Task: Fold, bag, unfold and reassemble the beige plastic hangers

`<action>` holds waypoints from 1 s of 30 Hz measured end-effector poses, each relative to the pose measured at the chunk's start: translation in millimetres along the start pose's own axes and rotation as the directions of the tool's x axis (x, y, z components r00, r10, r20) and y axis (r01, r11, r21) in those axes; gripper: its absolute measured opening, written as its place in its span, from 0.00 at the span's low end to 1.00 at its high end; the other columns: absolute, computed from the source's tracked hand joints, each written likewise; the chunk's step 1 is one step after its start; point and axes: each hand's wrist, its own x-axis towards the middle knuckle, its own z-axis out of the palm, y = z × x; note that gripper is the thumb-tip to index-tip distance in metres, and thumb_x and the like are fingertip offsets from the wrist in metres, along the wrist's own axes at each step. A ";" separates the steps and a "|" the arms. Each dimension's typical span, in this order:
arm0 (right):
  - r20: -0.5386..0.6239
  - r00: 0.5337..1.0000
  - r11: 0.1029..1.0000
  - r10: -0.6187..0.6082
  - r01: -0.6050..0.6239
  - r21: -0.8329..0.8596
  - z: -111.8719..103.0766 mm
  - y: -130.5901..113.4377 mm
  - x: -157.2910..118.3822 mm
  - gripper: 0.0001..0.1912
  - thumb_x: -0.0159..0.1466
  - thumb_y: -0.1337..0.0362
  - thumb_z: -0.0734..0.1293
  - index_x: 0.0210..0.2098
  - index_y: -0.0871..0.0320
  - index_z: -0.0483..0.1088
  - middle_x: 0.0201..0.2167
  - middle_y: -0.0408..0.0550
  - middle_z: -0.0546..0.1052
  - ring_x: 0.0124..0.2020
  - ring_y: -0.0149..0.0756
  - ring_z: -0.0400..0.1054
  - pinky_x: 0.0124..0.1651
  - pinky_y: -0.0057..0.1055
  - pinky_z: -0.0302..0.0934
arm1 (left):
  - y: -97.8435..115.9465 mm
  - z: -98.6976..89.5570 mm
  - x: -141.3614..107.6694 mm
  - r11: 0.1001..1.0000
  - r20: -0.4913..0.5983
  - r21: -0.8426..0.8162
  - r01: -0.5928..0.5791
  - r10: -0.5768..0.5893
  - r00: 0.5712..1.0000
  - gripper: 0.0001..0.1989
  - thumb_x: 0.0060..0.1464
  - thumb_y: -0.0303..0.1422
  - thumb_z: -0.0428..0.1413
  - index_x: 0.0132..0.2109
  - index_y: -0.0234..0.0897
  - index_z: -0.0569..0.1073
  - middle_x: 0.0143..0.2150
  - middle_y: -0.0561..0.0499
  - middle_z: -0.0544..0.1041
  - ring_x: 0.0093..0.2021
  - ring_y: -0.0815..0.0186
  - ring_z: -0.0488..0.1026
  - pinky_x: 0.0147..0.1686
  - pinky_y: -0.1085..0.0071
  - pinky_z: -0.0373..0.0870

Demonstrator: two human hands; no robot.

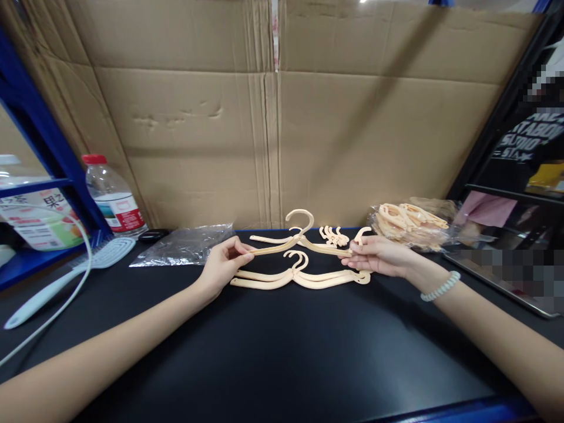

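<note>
A beige hanger (pixel 301 238) is held up between my hands, its hook pointing up. My left hand (pixel 224 261) pinches its left end between thumb and fingers. My right hand (pixel 379 255) is closed on its right end, with a small curved hook piece (pixel 362 234) sticking up by the fingers. In front of it, two more beige hangers (pixel 264 284) lie on the black table, a hook piece (pixel 363 277) at their right end. Behind the held one, another hanger (pixel 268 239) is partly hidden. Several small hook pieces (pixel 333 236) lie in a pile near my right hand.
Clear plastic bag (pixel 180 245) at the back left; bag of beige hanger parts (pixel 408 223) at the back right. A red-capped bottle (pixel 115 197), a light blue brush (pixel 106 255) and a white cable (pixel 83 276) are left. Cardboard (pixel 198 135) stands behind the black table (pixel 282 352).
</note>
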 end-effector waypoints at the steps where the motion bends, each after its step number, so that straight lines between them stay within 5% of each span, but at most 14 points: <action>1: 0.005 1.000 1.000 0.000 0.000 -0.002 -1.0 0.6 0.6 0.06 0.60 0.74 0.68 0.28 0.62 0.67 0.30 0.54 0.79 0.36 0.37 0.77 0.42 0.28 0.73 | -0.2 -0.1 0.3 1.000 -0.001 0.003 -0.002 0.002 1.000 0.12 0.37 0.31 0.63 0.22 0.37 0.65 0.31 0.51 0.79 0.35 0.63 0.76 0.39 0.65 0.69; 14: -0.055 0.996 0.997 -0.075 0.073 -0.037 -0.2 7.9 6.1 0.11 0.55 0.78 0.68 0.22 0.61 0.65 0.23 0.43 0.72 0.29 0.29 0.74 0.40 0.24 0.73 | -1.1 -0.4 0.2 1.000 0.010 0.021 -0.019 0.018 1.000 0.13 0.37 0.31 0.63 0.22 0.37 0.64 0.31 0.50 0.79 0.35 0.62 0.76 0.38 0.66 0.69; 30: -0.094 0.976 0.979 -0.195 0.188 -0.078 2.9 12.0 6.4 0.12 0.53 0.75 0.72 0.25 0.59 0.65 0.24 0.44 0.71 0.29 0.33 0.73 0.42 0.34 0.74 | 2.7 -0.2 -1.4 0.994 0.017 0.098 -0.045 0.043 0.999 0.12 0.39 0.34 0.62 0.23 0.38 0.64 0.31 0.50 0.80 0.35 0.61 0.77 0.38 0.64 0.71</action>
